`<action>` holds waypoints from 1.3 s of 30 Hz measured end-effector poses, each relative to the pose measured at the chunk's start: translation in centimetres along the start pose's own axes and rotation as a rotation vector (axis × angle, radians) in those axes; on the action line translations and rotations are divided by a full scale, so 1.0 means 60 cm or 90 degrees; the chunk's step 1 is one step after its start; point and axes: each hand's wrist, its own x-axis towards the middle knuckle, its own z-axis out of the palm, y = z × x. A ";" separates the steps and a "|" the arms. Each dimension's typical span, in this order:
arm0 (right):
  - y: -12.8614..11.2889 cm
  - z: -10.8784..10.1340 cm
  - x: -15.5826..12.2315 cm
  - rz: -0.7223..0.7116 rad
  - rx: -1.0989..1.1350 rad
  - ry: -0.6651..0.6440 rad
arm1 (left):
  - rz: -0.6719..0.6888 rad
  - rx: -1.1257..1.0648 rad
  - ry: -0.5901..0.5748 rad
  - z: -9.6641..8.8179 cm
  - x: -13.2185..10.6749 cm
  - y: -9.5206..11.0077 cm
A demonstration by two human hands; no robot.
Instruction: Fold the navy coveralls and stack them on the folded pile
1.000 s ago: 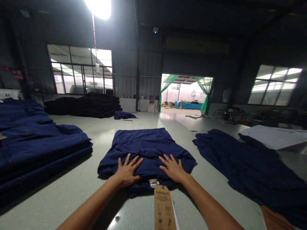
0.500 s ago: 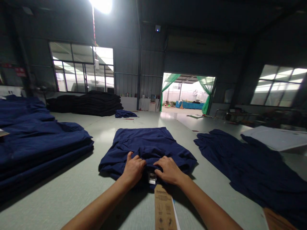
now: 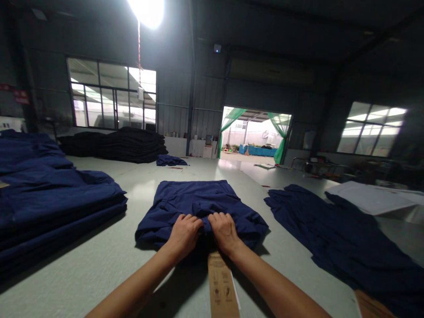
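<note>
Gripping with left hand (image 3: 185, 232) and right hand (image 3: 224, 230): on pale table (image 3: 139, 179), folded navy garment (image 3: 198, 199), by near edge. Could skew or crease under uneven pull; could bend brown hang tag (image 3: 222, 285) if caught underneath.

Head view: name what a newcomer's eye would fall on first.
Probably the glaring lamp at the top, left of centre. Then the folded navy garment at centre, its near part held by the left hand and right hand, a brown tag below them. Behind, green curtains frame a bright doorway right of centre.
</note>
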 end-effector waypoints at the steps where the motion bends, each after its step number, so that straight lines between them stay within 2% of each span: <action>1: 0.003 0.000 -0.004 0.003 0.026 -0.044 | -0.002 -0.027 -0.033 -0.004 -0.001 -0.001; 4: 0.031 -0.007 -0.019 -0.047 0.188 -0.176 | -0.020 -0.175 -0.090 -0.014 0.000 -0.011; 6: 0.058 -0.012 -0.028 -0.050 0.267 -0.151 | -0.057 -0.264 -0.064 -0.014 0.003 -0.023; 8: 0.084 -0.011 -0.035 0.028 0.229 -0.094 | -0.109 -0.288 -0.036 -0.010 0.006 -0.037; 9: 0.094 -0.008 -0.038 0.082 0.178 -0.094 | -0.130 -0.281 -0.043 -0.007 0.006 -0.044; 11: 0.105 -0.002 -0.043 0.176 0.079 -0.147 | -0.147 -0.255 -0.112 0.001 0.005 -0.053; 13: 0.108 0.000 -0.047 0.220 0.032 -0.190 | -0.123 -0.239 -0.178 0.007 0.004 -0.055; 14: 0.106 -0.001 -0.047 0.216 0.025 -0.175 | -0.097 -0.233 -0.185 0.009 0.003 -0.053; 17: 0.103 -0.003 -0.045 0.120 0.036 -0.035 | 0.023 -0.203 -0.139 0.010 0.003 -0.039; 19: 0.106 0.004 -0.043 0.053 0.077 0.000 | 0.062 -0.165 -0.143 0.011 0.002 -0.031; 21: 0.115 0.021 -0.042 0.047 0.126 -0.056 | 0.037 -0.135 -0.204 0.013 0.000 -0.029; 25: 0.139 0.063 -0.043 0.136 0.203 -0.208 | -0.042 -0.120 -0.359 0.015 -0.008 -0.037; 29: 0.149 0.079 -0.046 0.142 0.232 -0.218 | -0.025 -0.193 -0.413 0.004 -0.010 -0.054; 31: 0.152 0.080 -0.048 0.139 0.243 -0.205 | 0.003 -0.270 -0.392 -0.003 -0.010 -0.066; 32: 0.153 0.080 -0.049 0.140 0.249 -0.193 | 0.011 -0.293 -0.358 -0.007 -0.009 -0.072; 34: 0.157 0.079 -0.049 0.132 0.246 -0.135 | -0.006 -0.265 -0.246 -0.012 -0.008 -0.082; 36: 0.161 0.078 -0.049 0.083 0.227 -0.037 | -0.041 -0.184 -0.149 -0.015 -0.008 -0.086; 38: 0.163 0.076 -0.047 0.013 0.207 0.049 | -0.061 -0.167 -0.145 -0.016 -0.009 -0.081; 39: 0.162 0.074 -0.047 -0.005 0.201 0.066 | -0.063 -0.202 -0.186 -0.015 -0.009 -0.076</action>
